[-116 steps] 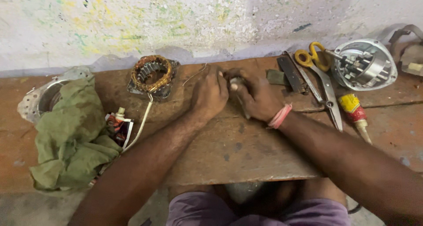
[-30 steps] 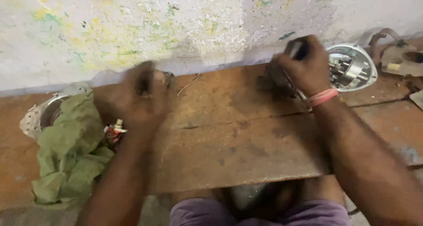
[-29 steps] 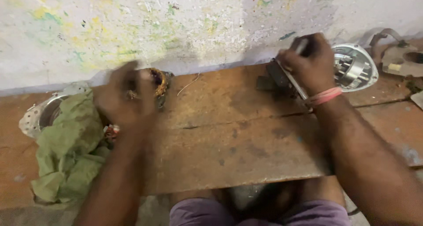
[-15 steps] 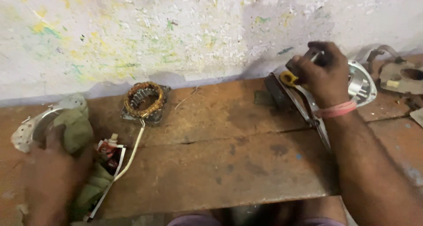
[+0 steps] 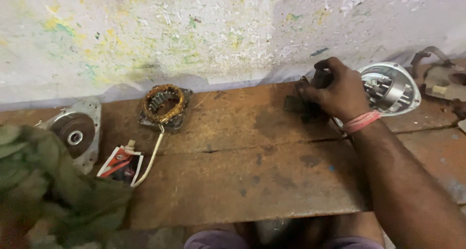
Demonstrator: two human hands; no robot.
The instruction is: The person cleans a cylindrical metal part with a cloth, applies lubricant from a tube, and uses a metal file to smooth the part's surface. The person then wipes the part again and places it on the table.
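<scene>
The small dark part [image 5: 321, 78] sits at the far right of the wooden bench [image 5: 252, 181], close under the paint-flecked wall [image 5: 194, 30], and your right hand [image 5: 340, 91] is curled down over it, fingers closed around its top. Your forearm runs back from there toward the lower right corner, a pink band [image 5: 361, 121] on the wrist. A flat dark piece [image 5: 292, 105] lies just left of the knuckles, and the round metal motor housing [image 5: 391, 89] rests just behind the hand.

Your left hand is blurred at the lower left under the green cloth [image 5: 53, 190]; you cannot tell from this view whether it grips the cloth.

The middle of the bench, between cloth and right arm, is bare wood up to its near edge. Along the wall stand a copper-wound stator [image 5: 163, 105] and a grey end plate [image 5: 77, 130]; a white lead [image 5: 150, 157] runs from the stator to a small red and white packet [image 5: 121, 164].
</scene>
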